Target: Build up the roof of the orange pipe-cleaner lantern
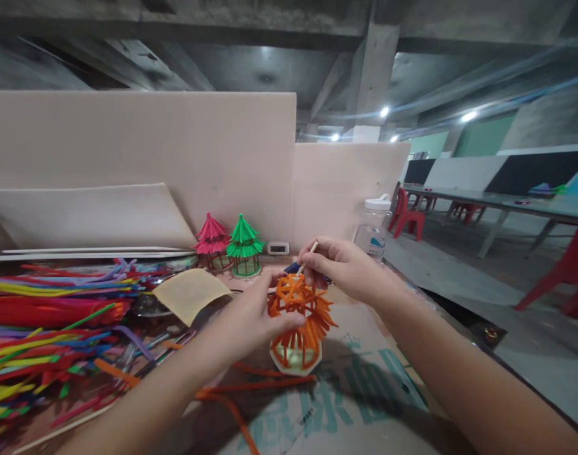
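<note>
An orange pavilion-shaped craft (301,316) made of fuzzy stems stands on a pale polygonal base over printed cardboard. My left hand (265,313) wraps round its left side, thumb across the front. Over its top, my right hand (331,262) pinches a thin wooden stick (312,253) whose lower end points down at the orange roof. Something dark blue (293,268) shows behind the stick, partly hidden by the fingers. Loose orange stems (270,383) lie on the cardboard (350,392) in front of the craft.
Colourful stems (56,309) are heaped at the left beside a yellowish sheet (191,294). Behind stand a pink craft (212,237), a green craft (245,246), a small digital clock (278,248) and a clear bottle (372,230). A pale partition (222,151) rises behind them.
</note>
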Tool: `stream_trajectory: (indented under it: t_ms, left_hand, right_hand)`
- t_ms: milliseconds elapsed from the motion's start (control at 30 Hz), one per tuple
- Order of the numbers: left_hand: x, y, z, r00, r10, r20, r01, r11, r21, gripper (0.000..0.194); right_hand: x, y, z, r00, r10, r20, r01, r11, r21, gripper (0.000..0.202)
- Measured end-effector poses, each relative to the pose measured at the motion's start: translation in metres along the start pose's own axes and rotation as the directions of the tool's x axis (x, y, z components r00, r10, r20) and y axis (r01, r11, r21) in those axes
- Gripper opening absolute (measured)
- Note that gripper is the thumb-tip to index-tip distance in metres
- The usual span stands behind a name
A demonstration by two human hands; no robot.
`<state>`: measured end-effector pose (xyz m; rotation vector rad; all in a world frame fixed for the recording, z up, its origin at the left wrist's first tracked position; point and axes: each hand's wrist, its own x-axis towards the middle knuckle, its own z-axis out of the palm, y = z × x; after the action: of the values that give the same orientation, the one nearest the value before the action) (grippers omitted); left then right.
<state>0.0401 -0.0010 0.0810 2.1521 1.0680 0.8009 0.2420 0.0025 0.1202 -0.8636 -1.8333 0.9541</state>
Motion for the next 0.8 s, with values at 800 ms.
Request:
stream_trajectory:
  t_ms: [800]
  left_hand:
    - [-0.009,0.025,-0.012,0.867,0.418,-0.270,-0.344,0.896,0.282,0.014]
  right_hand:
    - [-0.015,-0.014,0.019,0.984,-0.168,-0.062,0.165,0.985,-0.058,0.013]
